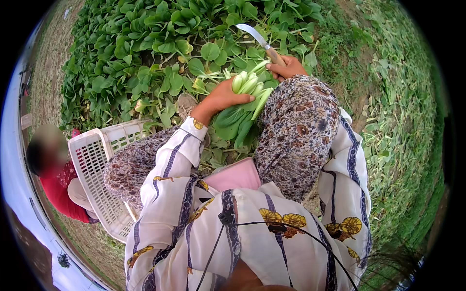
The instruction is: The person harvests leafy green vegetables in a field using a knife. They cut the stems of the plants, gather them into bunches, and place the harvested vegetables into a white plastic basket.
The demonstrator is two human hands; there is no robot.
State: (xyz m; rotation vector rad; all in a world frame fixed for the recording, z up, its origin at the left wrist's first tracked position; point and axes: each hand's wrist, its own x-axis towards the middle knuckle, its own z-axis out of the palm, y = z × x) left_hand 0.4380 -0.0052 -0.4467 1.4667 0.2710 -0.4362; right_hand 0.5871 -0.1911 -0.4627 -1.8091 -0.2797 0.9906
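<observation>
My left hand (222, 95) is closed around a bunch of leafy greens (249, 85) that look like bok choy. Their pale stem ends point up and away from me, and the dark green leaves (233, 122) hang below my fingers. In my right hand (287, 68) is a knife (260, 40) with a curved blade and a wooden handle, the blade pointing up and to the left. That hand rests close by my right knee, just beside the cut stems. Leaf stalks lie between the two hands; whether my right fingers also touch one cannot be told.
A dense bed of growing greens (145, 47) spreads in front of me. At my left stands a white plastic crate (98, 145), with a person in red (60, 192) beyond it. A pink object (235, 174) sits between my legs. Cut leaves (397, 152) litter the ground at right.
</observation>
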